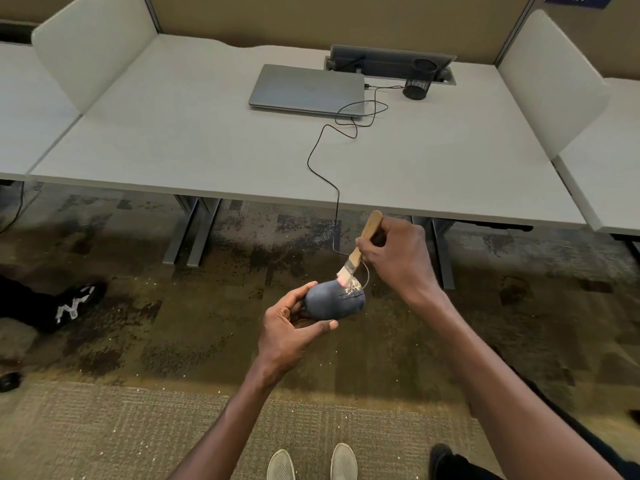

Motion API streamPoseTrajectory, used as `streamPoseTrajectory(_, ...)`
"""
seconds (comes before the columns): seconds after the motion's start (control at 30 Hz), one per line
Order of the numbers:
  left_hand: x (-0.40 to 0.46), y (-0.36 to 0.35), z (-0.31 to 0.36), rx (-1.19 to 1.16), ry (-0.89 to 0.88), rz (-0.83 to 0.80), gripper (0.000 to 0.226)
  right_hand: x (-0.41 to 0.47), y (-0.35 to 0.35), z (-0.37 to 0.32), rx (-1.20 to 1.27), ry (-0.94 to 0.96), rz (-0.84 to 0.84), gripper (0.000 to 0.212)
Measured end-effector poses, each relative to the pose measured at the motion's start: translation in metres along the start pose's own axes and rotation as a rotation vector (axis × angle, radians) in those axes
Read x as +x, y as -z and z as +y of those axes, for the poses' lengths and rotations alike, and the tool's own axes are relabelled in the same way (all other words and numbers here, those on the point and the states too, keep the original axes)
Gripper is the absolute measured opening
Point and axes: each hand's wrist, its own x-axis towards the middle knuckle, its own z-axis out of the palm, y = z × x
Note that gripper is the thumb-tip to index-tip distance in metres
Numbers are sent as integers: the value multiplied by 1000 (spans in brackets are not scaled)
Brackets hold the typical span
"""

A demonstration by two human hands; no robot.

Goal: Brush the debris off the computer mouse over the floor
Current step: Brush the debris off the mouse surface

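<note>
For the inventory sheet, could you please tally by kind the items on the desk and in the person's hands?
Laptops: 1, closed laptop on the desk
Black cups: 1, black cup beside it
Mice: 1, mouse in the left hand
Brushes: 1, brush in the right hand
Total: 4

No legible text; small round logo on closed laptop point(307, 89) lid, unreadable.

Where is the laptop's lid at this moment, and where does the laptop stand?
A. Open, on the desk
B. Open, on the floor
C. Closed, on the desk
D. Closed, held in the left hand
C: the laptop lies flat with its lid shut on the desk, while the hands work over the floor.
</note>
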Motion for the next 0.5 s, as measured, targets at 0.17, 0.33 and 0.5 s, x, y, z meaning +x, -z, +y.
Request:
streamPoseTrajectory(0.17,0,3,-3,-2,4,8,72,-3,7,6,48,-8,46,13)
streamPoseTrajectory(0.33,2,7,-3,-33,0,8,76,-11,4,-2,139,24,-17,13)
streamPoseTrajectory(0.5,1,11,-1,-54,3,29,75,-10,-2,1,111,20,-31,14)
